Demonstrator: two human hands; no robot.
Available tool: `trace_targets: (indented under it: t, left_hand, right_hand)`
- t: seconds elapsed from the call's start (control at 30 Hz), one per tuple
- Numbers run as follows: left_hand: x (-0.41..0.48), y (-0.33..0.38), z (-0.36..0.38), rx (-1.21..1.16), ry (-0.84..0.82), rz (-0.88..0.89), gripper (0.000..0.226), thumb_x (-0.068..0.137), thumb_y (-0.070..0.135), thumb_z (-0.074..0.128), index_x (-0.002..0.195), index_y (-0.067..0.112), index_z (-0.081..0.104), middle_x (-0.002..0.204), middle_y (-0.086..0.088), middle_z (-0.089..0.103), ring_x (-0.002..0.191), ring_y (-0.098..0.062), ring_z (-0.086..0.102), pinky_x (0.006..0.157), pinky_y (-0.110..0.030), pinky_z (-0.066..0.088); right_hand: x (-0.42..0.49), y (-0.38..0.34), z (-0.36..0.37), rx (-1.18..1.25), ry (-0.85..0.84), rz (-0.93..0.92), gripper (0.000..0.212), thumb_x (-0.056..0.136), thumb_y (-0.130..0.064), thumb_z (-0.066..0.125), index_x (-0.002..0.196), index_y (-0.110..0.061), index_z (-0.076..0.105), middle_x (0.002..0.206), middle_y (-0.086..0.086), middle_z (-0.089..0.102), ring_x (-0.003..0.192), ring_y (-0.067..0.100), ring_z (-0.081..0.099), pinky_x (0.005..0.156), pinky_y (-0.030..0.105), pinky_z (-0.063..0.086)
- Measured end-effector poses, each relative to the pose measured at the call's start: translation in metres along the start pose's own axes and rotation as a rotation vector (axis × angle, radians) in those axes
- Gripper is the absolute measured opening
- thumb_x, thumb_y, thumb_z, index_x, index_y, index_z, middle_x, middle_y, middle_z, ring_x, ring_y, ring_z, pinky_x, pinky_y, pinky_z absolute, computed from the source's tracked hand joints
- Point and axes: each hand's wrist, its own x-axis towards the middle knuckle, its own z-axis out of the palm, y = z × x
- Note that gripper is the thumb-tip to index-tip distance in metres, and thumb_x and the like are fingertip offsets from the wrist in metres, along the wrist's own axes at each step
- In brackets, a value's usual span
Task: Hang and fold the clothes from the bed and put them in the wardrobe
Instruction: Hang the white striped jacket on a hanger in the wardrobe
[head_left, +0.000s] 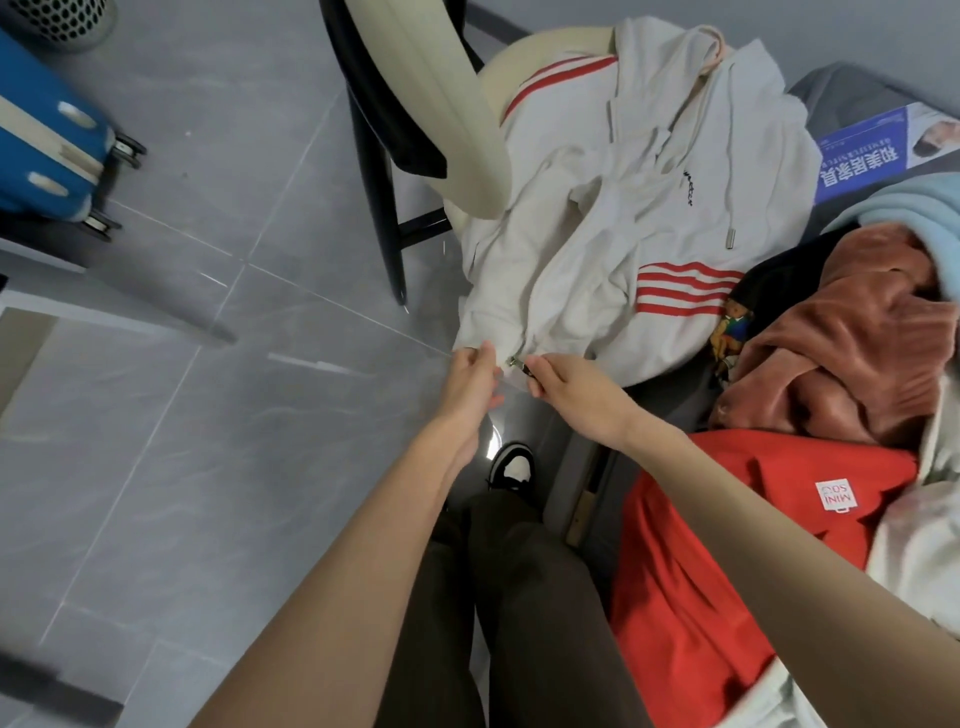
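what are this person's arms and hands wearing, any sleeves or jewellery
The left forearm and right forearm are bare, no sleeves in view. No gloves, rings, watch or bracelet on the left grip or right grip.

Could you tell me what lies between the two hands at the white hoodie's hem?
In the head view, the zipper slider of the white hoodie sits between the left hand and the right hand, which both pinch its hem.

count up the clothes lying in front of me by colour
white: 1, the red-striped hoodie
brown: 1, the fleece piece
red: 1, the tagged top
light blue: 1, the soft piece
black: 1, the bear-patch piece
total: 5, leaving out the pale fabric at lower right, which may be bedding
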Motion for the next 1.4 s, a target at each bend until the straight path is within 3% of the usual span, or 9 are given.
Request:
trace_targets:
  t: [0.2,0.37,0.57,0.8,0.97,1.13,1.2,1.3,1.4]
  left_hand:
    - [0.001,-0.013,0.010,-0.052,-0.051,0.027,0.017,0.096,0.021,0.056,0.094,0.004,0.057,0.094,-0.014,0.063,0.095,-0.020,0.061,0.093,-0.033,0.047]
    - [-0.003,-0.025,0.001,0.069,0.081,0.181,0.025,0.093,0.019,0.061,0.073,0.007,0.051,0.069,-0.005,0.058,0.064,-0.009,0.051,0.059,-0.010,0.039]
    - [-0.012,-0.019,-0.018,0.119,0.069,0.272,0.022,0.093,0.018,0.060,0.079,0.001,0.056,0.074,-0.012,0.062,0.070,-0.012,0.056,0.061,-0.010,0.041]
    - [-0.016,-0.022,-0.027,0.147,0.134,0.251,0.024,0.093,0.019,0.060,0.077,0.004,0.052,0.073,-0.011,0.059,0.066,-0.012,0.053,0.056,-0.009,0.040]
    - [-0.020,-0.049,-0.061,0.262,0.192,0.161,0.023,0.091,0.022,0.063,0.078,0.006,0.054,0.080,-0.015,0.064,0.074,-0.022,0.057,0.071,-0.031,0.045]
    - [-0.019,-0.078,-0.088,0.294,0.323,-0.061,0.013,0.094,0.017,0.057,0.089,0.005,0.057,0.092,-0.014,0.063,0.083,-0.023,0.059,0.057,-0.022,0.040]
    - [-0.020,-0.073,-0.083,0.456,0.350,-0.096,0.018,0.092,0.013,0.057,0.107,0.003,0.055,0.111,-0.016,0.056,0.103,-0.030,0.056,0.070,-0.026,0.044]
    - [-0.027,-0.045,-0.063,0.724,0.322,0.203,0.062,0.084,0.021,0.069,0.135,0.007,0.036,0.136,-0.013,0.035,0.125,-0.031,0.034,0.097,-0.035,0.035]
    - [-0.026,-0.005,-0.022,0.903,0.165,0.569,0.051,0.083,0.035,0.070,0.125,0.016,0.049,0.126,-0.002,0.048,0.116,-0.022,0.042,0.094,-0.033,0.040]
  right_hand:
    - [0.004,0.014,-0.006,-0.223,0.090,-0.127,0.034,0.102,-0.027,0.042,0.079,-0.008,0.058,0.061,-0.010,0.048,0.055,0.004,0.046,0.056,0.015,0.033]
    - [0.006,0.018,-0.007,-0.290,0.088,-0.244,0.019,0.097,-0.027,0.054,0.095,-0.008,0.056,0.063,-0.010,0.048,0.056,0.004,0.045,0.055,0.020,0.031]
    - [0.006,0.006,0.005,-0.254,0.237,-0.291,0.012,0.096,-0.022,0.055,0.089,-0.012,0.056,0.067,-0.007,0.056,0.063,0.015,0.052,0.066,0.035,0.045]
    - [-0.001,-0.009,0.028,-0.115,0.345,-0.153,0.013,0.096,-0.018,0.051,0.087,-0.008,0.053,0.069,0.007,0.065,0.059,0.022,0.065,0.068,0.046,0.052]
    - [0.012,-0.007,-0.009,-0.120,0.580,-0.023,0.011,0.095,-0.017,0.047,0.089,-0.008,0.049,0.068,0.005,0.062,0.072,0.035,0.067,0.073,0.046,0.050]
    - [0.009,-0.005,-0.010,-0.192,0.439,-0.020,0.015,0.096,-0.025,0.050,0.096,-0.011,0.056,0.084,0.008,0.068,0.078,0.031,0.064,0.074,0.046,0.051]
    - [0.006,-0.008,-0.008,-0.139,0.379,-0.043,0.013,0.095,-0.026,0.055,0.093,-0.014,0.058,0.081,0.005,0.067,0.075,0.027,0.064,0.074,0.045,0.052]
    - [0.003,-0.016,-0.021,-0.096,0.328,-0.074,0.010,0.093,-0.022,0.060,0.083,-0.018,0.061,0.073,-0.002,0.063,0.071,0.025,0.063,0.074,0.045,0.053]
    - [0.000,-0.025,-0.038,-0.073,0.250,-0.111,0.017,0.091,-0.015,0.062,0.076,-0.022,0.062,0.075,0.005,0.065,0.072,0.030,0.062,0.073,0.046,0.054]
